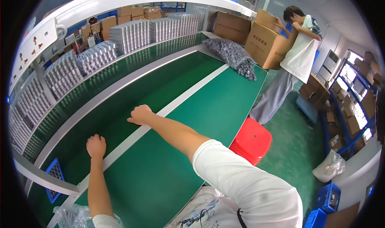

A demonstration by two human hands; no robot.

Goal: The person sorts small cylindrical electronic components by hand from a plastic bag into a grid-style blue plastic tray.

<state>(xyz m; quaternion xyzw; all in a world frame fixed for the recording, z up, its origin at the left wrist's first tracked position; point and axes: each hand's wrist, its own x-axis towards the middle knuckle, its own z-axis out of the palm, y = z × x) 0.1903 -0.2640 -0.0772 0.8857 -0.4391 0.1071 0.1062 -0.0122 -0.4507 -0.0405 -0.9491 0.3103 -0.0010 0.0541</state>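
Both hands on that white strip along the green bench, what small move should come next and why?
Probably reach the right hand on toward the grey bag of small parts. Both it and the left hand look closed and empty on the white strip, with no parts nearby.

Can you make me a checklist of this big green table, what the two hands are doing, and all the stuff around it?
Surface: long green bench with a white strip running along it.
Job's things: nothing held; both hands rest by the white strip.
Clutter: heap of small grey parts at the far end; clear plastic bag at the near edge; blue tray below the bench.
Hands: left hand fist closed, on the belt; right hand fist closed, further out.
Cables: nothing seen.
Surroundings: rows of silvery stacked items on the shelf; red stool; another person carrying a cardboard box; shelving with boxes.
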